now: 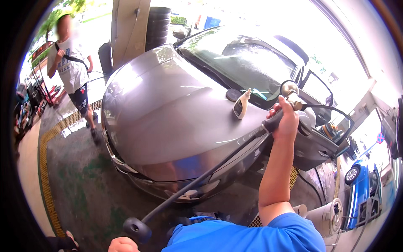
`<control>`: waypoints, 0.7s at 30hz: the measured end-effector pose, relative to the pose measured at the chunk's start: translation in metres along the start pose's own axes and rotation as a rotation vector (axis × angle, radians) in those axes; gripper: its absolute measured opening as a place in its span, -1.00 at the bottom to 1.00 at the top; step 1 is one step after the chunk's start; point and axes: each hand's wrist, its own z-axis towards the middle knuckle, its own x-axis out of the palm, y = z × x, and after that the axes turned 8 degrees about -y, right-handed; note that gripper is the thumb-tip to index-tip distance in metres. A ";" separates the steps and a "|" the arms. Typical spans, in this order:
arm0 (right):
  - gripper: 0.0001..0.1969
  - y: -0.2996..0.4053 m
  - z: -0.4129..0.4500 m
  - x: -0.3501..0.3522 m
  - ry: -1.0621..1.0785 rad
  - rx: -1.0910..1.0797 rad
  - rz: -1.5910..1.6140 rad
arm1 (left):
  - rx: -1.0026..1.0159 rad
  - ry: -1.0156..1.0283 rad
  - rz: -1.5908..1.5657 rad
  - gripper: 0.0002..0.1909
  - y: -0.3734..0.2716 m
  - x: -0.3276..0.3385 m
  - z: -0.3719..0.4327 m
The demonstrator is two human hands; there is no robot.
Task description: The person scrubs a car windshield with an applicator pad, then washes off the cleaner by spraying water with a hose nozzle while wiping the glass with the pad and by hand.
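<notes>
My right hand (pixel 286 121) is raised over the car's near front side, closed round the dark grip (pixel 273 122) of a long tool. A dark shaft (pixel 201 177) runs from the grip down to a black rounded end piece (pixel 137 230). A round, gold-coloured head (pixel 289 88) shows just beyond my fingers; whether it joins the grip is unclear. My left hand (pixel 122 245), cut off by the lower edge, is curled below the end piece; its hold cannot be made out. On the grey car bonnet (pixel 163 116) stand a pale nozzle bottle (pixel 241 105) and a dark round pad (pixel 233 94).
Another person (pixel 70 66) stands beyond the car's front, holding a black strap. An open car door (pixel 315 148) juts out at right. Behind me stand a metal cylinder (pixel 324 217) and a blue car (pixel 359 192). Cables and yellow floor grating (pixel 47 176) cross the floor.
</notes>
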 end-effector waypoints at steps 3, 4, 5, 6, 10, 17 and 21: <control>-0.73 -0.010 -0.006 0.005 0.198 0.087 -0.178 | -0.130 0.181 -0.182 -0.85 0.009 0.002 0.004; -0.73 -0.010 -0.008 0.011 0.256 0.093 -0.158 | -0.130 0.224 -0.284 -0.85 0.018 0.006 0.004; -0.74 -0.011 0.000 0.011 0.237 0.012 -0.162 | -0.120 0.230 -0.321 -0.84 0.026 0.015 0.003; -0.74 -0.011 0.008 0.011 0.219 -0.067 -0.166 | -0.109 0.236 -0.356 -0.83 0.032 0.023 0.003; -0.75 0.001 0.027 -0.005 0.188 -0.067 -0.127 | -0.091 0.244 -0.380 -0.79 0.047 0.031 0.014; -0.76 0.023 0.026 -0.008 0.096 -0.168 -0.109 | -0.055 0.258 -0.419 -0.78 0.063 0.046 0.025; -0.76 0.020 0.027 -0.024 0.108 -0.159 -0.168 | -0.029 0.282 -0.502 -0.69 0.077 0.055 0.026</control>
